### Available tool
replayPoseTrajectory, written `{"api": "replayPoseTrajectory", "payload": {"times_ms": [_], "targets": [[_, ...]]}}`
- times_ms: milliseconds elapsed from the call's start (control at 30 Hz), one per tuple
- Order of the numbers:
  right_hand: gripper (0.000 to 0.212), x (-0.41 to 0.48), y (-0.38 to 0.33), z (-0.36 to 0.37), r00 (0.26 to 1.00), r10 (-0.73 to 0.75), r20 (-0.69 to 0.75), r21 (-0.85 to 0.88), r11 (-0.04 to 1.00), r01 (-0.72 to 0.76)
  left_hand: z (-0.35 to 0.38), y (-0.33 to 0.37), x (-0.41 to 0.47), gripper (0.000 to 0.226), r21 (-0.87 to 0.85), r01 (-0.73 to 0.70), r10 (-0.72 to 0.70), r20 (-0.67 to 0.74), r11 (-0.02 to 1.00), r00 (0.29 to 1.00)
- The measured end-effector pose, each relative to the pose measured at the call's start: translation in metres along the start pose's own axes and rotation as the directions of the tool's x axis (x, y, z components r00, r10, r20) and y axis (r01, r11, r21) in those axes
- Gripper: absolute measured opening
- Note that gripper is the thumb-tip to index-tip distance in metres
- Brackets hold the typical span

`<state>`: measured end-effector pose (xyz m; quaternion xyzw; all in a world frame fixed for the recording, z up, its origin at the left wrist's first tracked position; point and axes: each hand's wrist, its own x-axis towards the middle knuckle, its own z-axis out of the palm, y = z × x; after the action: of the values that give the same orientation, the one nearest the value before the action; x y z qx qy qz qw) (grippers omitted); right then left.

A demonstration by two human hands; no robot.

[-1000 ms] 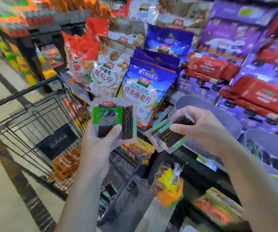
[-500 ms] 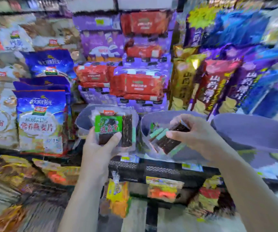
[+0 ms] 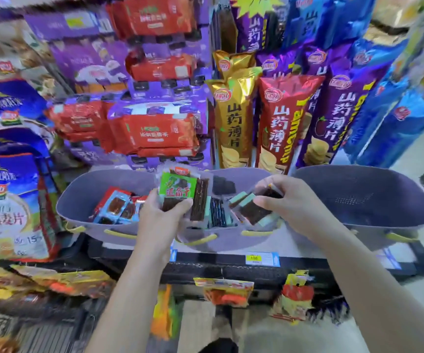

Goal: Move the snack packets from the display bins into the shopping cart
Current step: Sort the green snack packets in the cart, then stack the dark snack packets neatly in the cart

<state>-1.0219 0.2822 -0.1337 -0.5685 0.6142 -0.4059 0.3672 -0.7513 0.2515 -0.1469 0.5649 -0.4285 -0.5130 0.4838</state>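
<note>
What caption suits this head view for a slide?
Left hand holding green-labelled snack packets, right hand holding dark mint-edged packets, above grey plastic display bins.

**Crowded over the middle bin, open room to my right**

My left hand (image 3: 163, 216) and right hand (image 3: 291, 200) both hang over the bins, each full of packets, so the middle bin (image 3: 221, 240) has little room left between them. The left bin (image 3: 78, 200) is open along its near-left side, with red packets (image 3: 119, 206) heaped toward its right. The right bin (image 3: 364, 197) gapes bare and wide. Tall chip bags (image 3: 234, 121) wall off the back just behind the bins. Below the shelf edge (image 3: 231, 258), hanging packets (image 3: 225, 291) crowd the way down.
</note>
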Motion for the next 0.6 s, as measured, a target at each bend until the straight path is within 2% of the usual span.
{"api": "replayPoseTrajectory", "payload": {"times_ms": [167, 367, 467, 600], "targets": [[0.023, 0.046, 0.01, 0.013, 1.0, 0.028, -0.006, -0.079, 0.996, -0.029, 0.013, -0.021, 0.059, 0.029, 0.111, 0.098, -0.106, 0.064, 0.989, 0.992], [0.017, 0.103, 0.041, 0.031, 0.957, 0.192, 0.219, -0.329, 0.937, -0.113, 0.024, -0.053, 0.104, 0.035, 0.401, 0.048, -0.12, 0.157, 0.915, 0.98], [0.016, 0.12, 0.058, 0.046, 0.918, 0.267, 0.293, -0.438, 0.891, -0.119, 0.029, -0.063, 0.117, 0.036, 0.589, 0.016, -0.191, 0.238, 0.808, 0.952], [0.025, 0.133, 0.076, 0.061, 0.903, 0.329, 0.276, -0.481, 0.861, -0.166, 0.038, -0.063, 0.124, 0.069, 0.788, -0.017, -0.31, 0.261, 0.615, 0.914]]}}
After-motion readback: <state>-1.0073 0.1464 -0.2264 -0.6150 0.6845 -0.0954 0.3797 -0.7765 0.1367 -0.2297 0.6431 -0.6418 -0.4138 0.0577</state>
